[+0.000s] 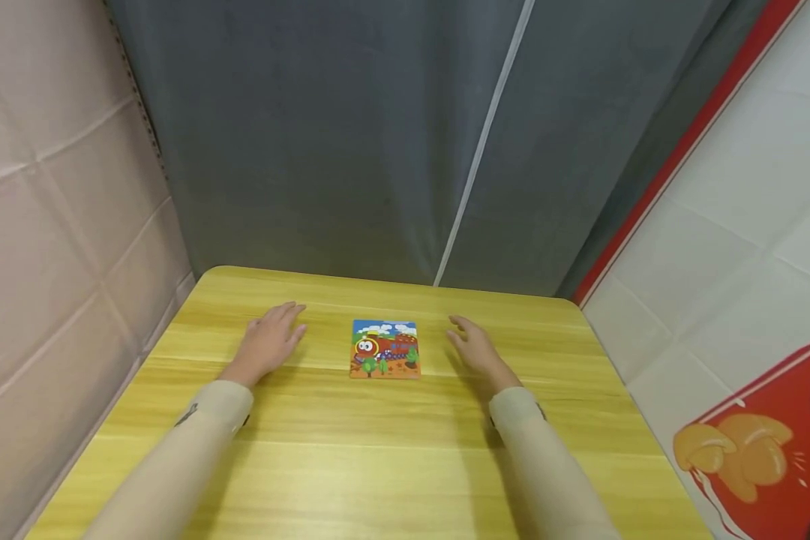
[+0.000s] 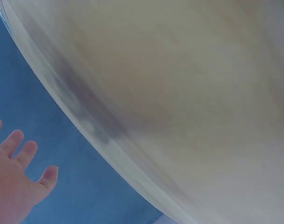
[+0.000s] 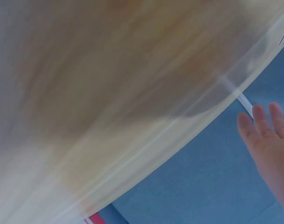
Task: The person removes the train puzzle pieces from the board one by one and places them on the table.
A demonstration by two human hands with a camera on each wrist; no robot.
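Grey curtain (image 1: 351,135) hangs behind the desk's far edge, with a white seam running down it. Quilted beige panel (image 1: 47,247) on the left side, white panel with red trim and a printed graphic (image 1: 736,247) on the right.

Desk (image 1: 378,465): yellow wood-grain top, rounded far corners. Both wrist views show it only as a blurred pale surface with a blue backdrop past its edge.

Two forearms in beige sleeves (image 1: 196,442) come in from the near edge, one each side of the middle.

Left hand (image 1: 268,346): palm down on the desk, left of the puzzle, apart from it. Fingers (image 2: 15,140) straight and slightly spread, released, holding nothing.

Right hand (image 1: 475,349): on the desk or just above it, right of the puzzle, apart from it; contact can't be told. Fingers (image 3: 260,119) extended and relaxed, released, holding nothing.

Puzzle (image 1: 385,349): small square picture board, flat on the desk, centred between the hands, nearer the far edge than the near edge. Print shows a cartoon train, blue sky with clouds on top, orange ground below, small green trees. Individual piece seams too small to make out.
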